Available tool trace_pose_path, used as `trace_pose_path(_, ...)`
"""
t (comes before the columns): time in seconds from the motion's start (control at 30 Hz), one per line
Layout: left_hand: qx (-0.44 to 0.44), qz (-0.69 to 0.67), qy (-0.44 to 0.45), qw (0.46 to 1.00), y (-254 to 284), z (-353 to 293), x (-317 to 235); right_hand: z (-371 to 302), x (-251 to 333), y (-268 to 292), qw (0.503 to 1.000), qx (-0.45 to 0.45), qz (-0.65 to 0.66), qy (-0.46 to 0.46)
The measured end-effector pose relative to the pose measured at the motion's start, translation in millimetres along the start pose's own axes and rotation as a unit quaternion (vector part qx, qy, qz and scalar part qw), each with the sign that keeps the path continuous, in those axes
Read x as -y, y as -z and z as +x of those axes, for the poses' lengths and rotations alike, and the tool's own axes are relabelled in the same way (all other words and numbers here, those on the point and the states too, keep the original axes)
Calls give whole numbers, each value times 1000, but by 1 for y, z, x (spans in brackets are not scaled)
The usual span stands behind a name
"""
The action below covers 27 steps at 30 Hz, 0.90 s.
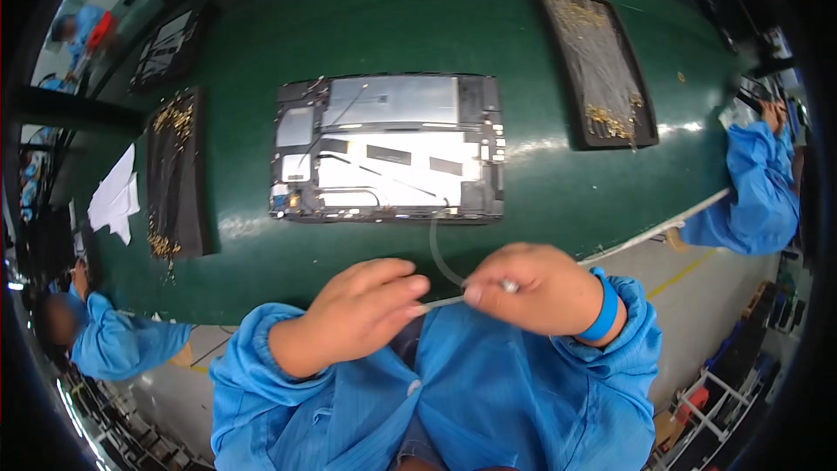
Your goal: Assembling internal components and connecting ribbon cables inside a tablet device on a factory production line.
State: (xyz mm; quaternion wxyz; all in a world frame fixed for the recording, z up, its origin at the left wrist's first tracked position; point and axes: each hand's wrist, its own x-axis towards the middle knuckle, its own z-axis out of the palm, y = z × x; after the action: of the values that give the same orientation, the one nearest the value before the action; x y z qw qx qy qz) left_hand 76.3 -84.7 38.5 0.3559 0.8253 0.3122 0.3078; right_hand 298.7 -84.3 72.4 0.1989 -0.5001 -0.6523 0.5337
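In front of me lies an opened flat electronic device (388, 157), its inner boards, silvery plates and thin black cables exposed. A pale, translucent narrow strip (438, 253) curves from near the device's front edge down to my right hand (536, 288). My right hand is closed on it, thumb against fingers, and a small shiny bit shows by the knuckles. From there the strip continues to my left hand (362, 310), whose fingertips are closed together at its other end. Whether the strip is attached to the device I cannot tell.
Dark trays of thin cables with gold-coloured ends stand on the left (179, 179) and right (602, 70) of the green table (375, 270). White paper (116, 194) lies at the left. Another device (166, 48) sits farther back. Co-workers in blue sit at both sides.
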Motion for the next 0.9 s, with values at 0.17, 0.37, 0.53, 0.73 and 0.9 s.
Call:
trace_pose_path(0.17,-24,16,-18,999,-12,5,3,9,-5,-11,978,154,138,-42)
trace_pose_path(0.37,-110,213,50,969,-22,20,19,24,-12,-24,900,-106,366,-211)
trace_pose_path(0.53,-111,269,71,954,-30,27,23,41,-13,-36,859,-280,426,-52)
trace_pose_path(0.73,-107,275,74,953,-28,29,24,54,-26,-48,872,-403,233,153)
trace_pose_path(0.9,-104,279,77,952,-28,31,23,58,-40,-54,878,-405,156,203)
